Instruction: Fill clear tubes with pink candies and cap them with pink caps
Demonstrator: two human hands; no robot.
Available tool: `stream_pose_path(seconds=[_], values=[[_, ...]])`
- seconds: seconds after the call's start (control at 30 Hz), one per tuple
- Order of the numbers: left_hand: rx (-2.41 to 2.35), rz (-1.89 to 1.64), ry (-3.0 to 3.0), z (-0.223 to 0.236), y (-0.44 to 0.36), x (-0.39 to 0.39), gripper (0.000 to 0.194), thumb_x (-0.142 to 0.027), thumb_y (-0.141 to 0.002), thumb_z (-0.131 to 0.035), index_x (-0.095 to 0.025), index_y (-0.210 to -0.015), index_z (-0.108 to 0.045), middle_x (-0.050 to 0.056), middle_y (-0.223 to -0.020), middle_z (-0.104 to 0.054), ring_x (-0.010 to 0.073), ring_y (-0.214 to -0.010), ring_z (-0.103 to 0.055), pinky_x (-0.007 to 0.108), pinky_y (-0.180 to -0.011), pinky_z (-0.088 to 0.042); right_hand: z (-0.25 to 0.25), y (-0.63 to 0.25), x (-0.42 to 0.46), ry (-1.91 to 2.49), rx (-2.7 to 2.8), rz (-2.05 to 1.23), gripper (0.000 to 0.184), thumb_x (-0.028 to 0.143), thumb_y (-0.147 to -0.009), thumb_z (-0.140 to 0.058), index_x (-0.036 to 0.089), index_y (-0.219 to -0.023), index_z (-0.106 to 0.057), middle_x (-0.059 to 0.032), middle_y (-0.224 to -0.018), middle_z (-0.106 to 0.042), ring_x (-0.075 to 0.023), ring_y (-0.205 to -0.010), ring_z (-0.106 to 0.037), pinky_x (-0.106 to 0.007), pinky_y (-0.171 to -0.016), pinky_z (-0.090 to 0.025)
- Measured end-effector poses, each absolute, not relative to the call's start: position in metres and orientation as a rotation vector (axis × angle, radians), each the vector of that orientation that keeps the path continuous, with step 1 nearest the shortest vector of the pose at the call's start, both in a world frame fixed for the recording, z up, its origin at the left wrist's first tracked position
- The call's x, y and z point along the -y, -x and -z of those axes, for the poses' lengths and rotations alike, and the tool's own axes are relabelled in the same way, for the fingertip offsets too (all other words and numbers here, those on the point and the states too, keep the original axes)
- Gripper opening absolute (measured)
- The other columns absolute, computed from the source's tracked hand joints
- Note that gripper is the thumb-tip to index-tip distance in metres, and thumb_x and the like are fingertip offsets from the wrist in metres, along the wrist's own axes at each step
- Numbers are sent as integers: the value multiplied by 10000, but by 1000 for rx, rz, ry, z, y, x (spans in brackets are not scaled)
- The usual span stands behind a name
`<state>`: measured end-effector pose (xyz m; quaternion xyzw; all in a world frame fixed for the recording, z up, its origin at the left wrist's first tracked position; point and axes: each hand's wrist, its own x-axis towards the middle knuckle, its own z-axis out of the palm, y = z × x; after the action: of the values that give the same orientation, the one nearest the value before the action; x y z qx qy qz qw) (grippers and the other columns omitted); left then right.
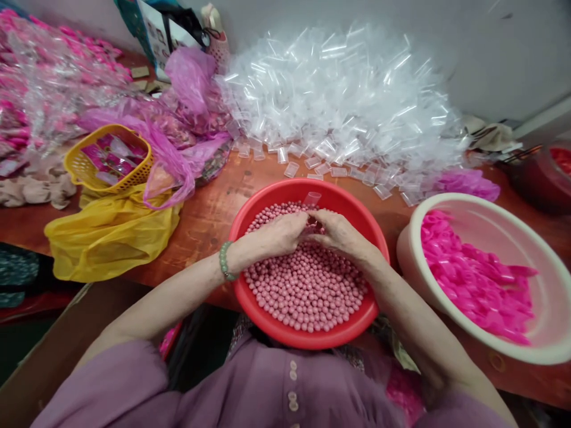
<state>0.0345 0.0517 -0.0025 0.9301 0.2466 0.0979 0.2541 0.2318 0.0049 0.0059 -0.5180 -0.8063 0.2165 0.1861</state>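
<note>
A red basin (250, 318) full of round pink beads (307, 291) sits in front of me at the table's edge. Over the beads, my left hand (285, 232), with a green bead bracelet (223, 261) on its wrist, is closed, fingers curled toward the middle. A clear plastic tube (312, 198) sticks up tilted at its fingertips and seems to be held there. My right hand (339, 233) meets it from the other side, fingers bent and pressed together just above the beads. What lies between the fingertips is mostly hidden.
A heap of clear plastic tubes (339, 101) covers the back of the table (200, 220). To the right stands a white basin (413, 238) with bright pink plastic pieces (477, 279). On the left are a yellow basket (96, 178), a yellow bag (111, 238) and purple bags (191, 77).
</note>
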Motion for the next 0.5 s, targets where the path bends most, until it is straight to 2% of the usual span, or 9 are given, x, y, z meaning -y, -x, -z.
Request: stream_pose_path(seconds=[0.13,0.27,0.4,0.5], values=[[-705,-455,-2399,13,-30,-47,269,-194,-894,-588,-131,-1129,-475,154,-1052,-671,260,-955,-673,385,-832,-540,-13,-228,-2,1402,2333,-725,368,310,-903,-677,150,-1234,-660,-125,-1163,-749,-247,-974,-703,-336,-858,-517],[-707,-515,-2453,1,-19,-41,357,-154,-857,-598,-139,-1189,-467,158,-1154,-633,267,-1077,-636,423,-945,-520,-23,-221,7,1501,2585,-603,270,303,-955,-603,99,-1109,-690,-151,-1056,-733,-244,-941,-681,-317,-829,-484],[-959,-177,-2574,-20,-3,-31,465,-253,-860,-663,-108,-1259,-474,198,-1279,-575,330,-1218,-568,476,-1013,-491,-34,-225,15,1764,2783,-362,267,277,-987,-512,96,-1053,-695,-165,-1026,-698,-233,-880,-667,-308,-746,-455],[-1079,173,-2610,-23,3,-24,504,-376,-852,-703,-67,-1206,-522,227,-1268,-567,376,-1204,-561,497,-988,-496,-41,-229,16,1975,2868,-302,241,183,-942,-502,99,-1020,-713,-180,-1015,-700,-235,-830,-683,-307,-655,-432]])
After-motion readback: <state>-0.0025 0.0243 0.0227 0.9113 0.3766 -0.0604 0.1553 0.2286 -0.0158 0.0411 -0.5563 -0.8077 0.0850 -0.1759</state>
